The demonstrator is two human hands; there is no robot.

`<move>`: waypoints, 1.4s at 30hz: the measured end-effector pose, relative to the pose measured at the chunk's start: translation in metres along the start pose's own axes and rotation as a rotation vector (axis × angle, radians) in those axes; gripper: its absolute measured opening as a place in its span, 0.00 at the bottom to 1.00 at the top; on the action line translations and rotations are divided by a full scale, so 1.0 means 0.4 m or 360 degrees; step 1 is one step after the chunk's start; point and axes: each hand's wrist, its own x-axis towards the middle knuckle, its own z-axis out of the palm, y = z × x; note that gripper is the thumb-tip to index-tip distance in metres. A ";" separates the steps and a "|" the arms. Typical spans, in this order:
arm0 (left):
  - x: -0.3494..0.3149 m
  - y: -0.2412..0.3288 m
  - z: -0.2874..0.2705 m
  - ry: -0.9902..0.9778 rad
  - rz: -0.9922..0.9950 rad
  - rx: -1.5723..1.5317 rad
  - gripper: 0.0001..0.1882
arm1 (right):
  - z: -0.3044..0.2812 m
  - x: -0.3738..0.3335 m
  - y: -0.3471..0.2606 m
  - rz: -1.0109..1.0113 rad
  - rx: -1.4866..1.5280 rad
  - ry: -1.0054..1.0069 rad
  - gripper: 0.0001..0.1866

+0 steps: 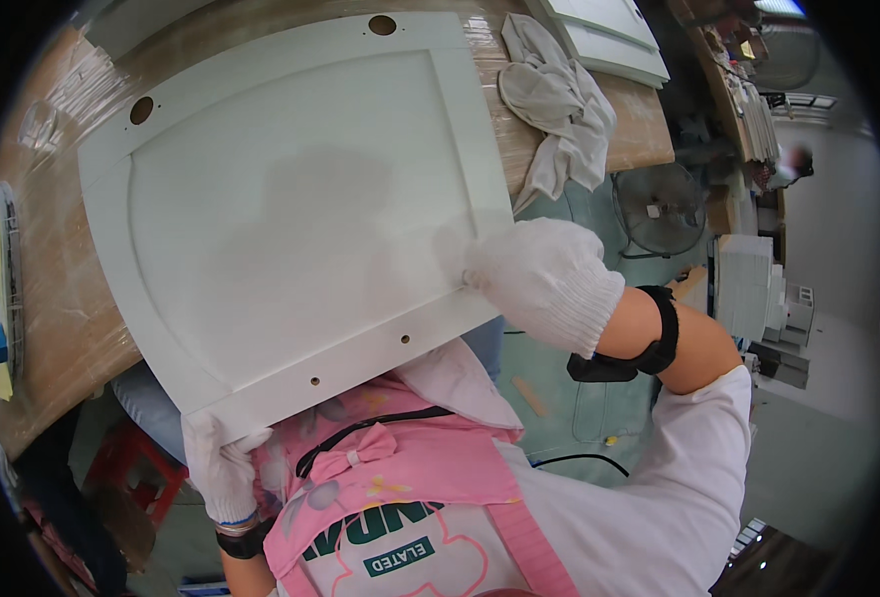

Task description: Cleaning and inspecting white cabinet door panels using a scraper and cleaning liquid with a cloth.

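A white cabinet door (291, 229) with a recessed panel lies on the table, its near edge reaching over to my apron. Two round holes pierce its far rail, and two small brass-coloured holes sit in the near rail. In a white knit glove, my left hand (221, 463) grips the door's near left corner, thumb along the edge. My right hand (539, 279), gloved too, is closed, with its fingertips against the door's right frame beside the recess's near corner. Whatever those fingers may pinch is hidden.
Clear film covers the brown table (52, 328). A crumpled white cloth (559, 109) hangs at its right edge, near stacked white panels (609, 40). A floor fan (659, 211) stands right, a red stool (136, 468) lower left, and a basket (2, 289) at far left.
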 end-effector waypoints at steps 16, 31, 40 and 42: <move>0.004 -0.013 -0.004 -0.0063 0.0035 -0.0026 0.26 | -0.034 0.015 -0.076 0.0397 -0.0010 -0.0393 0.08; 0.015 -0.032 0.006 -0.0100 0.0043 -0.0088 0.25 | -0.029 0.032 -0.090 0.0571 -0.0232 -0.0507 0.08; 0.019 -0.019 0.021 -0.0103 0.0059 -0.0100 0.25 | -0.013 0.020 -0.062 0.0332 -0.0212 -0.0255 0.09; 0.021 -0.022 0.022 -0.0114 0.0057 -0.0108 0.26 | -0.010 0.028 -0.064 0.0486 -0.0177 -0.0350 0.09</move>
